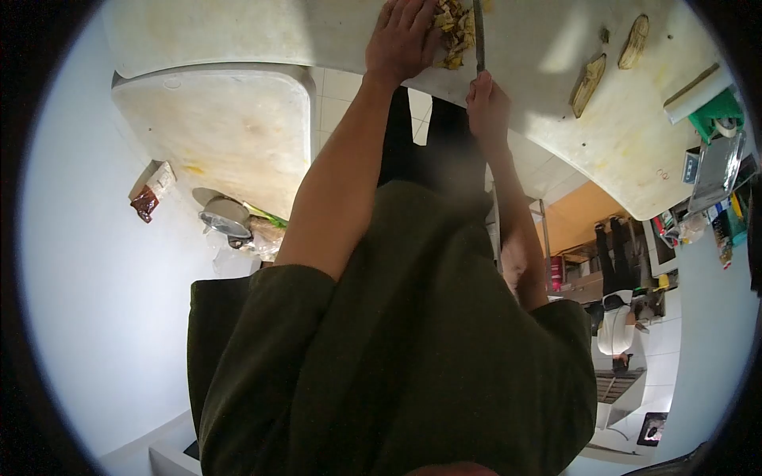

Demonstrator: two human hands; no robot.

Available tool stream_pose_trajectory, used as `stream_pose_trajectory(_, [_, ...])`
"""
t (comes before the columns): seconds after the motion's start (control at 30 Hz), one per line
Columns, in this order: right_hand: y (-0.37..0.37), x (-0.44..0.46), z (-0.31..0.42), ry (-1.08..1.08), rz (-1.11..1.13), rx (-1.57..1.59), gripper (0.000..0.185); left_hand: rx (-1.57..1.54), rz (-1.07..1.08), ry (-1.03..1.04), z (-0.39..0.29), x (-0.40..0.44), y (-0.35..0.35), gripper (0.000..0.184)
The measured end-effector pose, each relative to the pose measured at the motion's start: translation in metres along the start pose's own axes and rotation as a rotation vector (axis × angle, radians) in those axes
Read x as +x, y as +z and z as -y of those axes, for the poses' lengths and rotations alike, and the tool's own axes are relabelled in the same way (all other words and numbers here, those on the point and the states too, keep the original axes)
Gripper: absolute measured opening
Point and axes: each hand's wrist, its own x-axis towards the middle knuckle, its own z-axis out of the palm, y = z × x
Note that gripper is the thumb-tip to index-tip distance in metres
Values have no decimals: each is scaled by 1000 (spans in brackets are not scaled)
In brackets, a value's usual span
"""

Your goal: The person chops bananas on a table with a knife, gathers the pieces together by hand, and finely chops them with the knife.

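My left hand (401, 40) lies on the pale worktop (341, 36) with its fingers stretched out, beside a small heap of chopped yellow-brown pieces (454, 36). My right hand (487, 107) is closed round the handle of a knife (479, 40). The blade points away from me along the right side of the heap; its tip is beyond the top of the view. Further right on the worktop lie two long, brownish-yellow pieces (589, 86) (633, 42), apart from both hands. I cannot tell what food they are.
A lower pale table (230, 119) stands to my left, with a metal pot (225, 216) and plastic bags by the wall. A green-and-white item (718, 115) and a clear tray (718, 170) sit at the right end. Another person (617, 317) stands behind to the right.
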Motion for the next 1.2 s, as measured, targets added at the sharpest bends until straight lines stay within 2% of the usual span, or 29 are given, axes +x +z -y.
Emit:
stream_pose_trajectory(0.23, [4, 15, -42, -115, -5, -131, 54, 2, 20, -4, 3, -2, 0, 58])
stream_pose_trajectory(0.33, [3, 9, -17, -127, -3, -114, 54, -28, 0, 9, 3, -1, -2, 58])
stream_pose_trajectory(0.43, [5, 14, -21, -64, -19, -182, 54, 24, 3, 15, 4, -1, 4, 57])
stream_pose_trajectory(0.53, [5, 10, -31, -132, -31, -134, 54, 0, -36, 35, 0, 2, -6, 56])
stream_pose_trajectory(0.63, [9, 10, -25, -159, -32, -237, 55, 15, 16, 2, 1, 1, -4, 55])
stream_pose_trajectory(0.73, [10, 13, -39, -26, -4, -48, 56, -36, 8, 7, 2, 2, -8, 56])
stream_pose_trajectory(0.93, [11, 11, -32, -10, -17, 21, 58, -30, 1, 8, 2, 4, -10, 56])
stream_pose_trajectory(1.03, [10, 12, -28, -62, -30, -92, 58, -46, 6, -7, 1, 4, -10, 56])
stream_pose_trajectory(1.13, [14, 16, -40, -12, -39, -25, 59, -30, -31, 16, 1, 3, -8, 56])
stream_pose_trajectory(1.2, [16, 15, -37, -33, -73, -109, 60, -29, -43, 24, 2, 3, -7, 56])
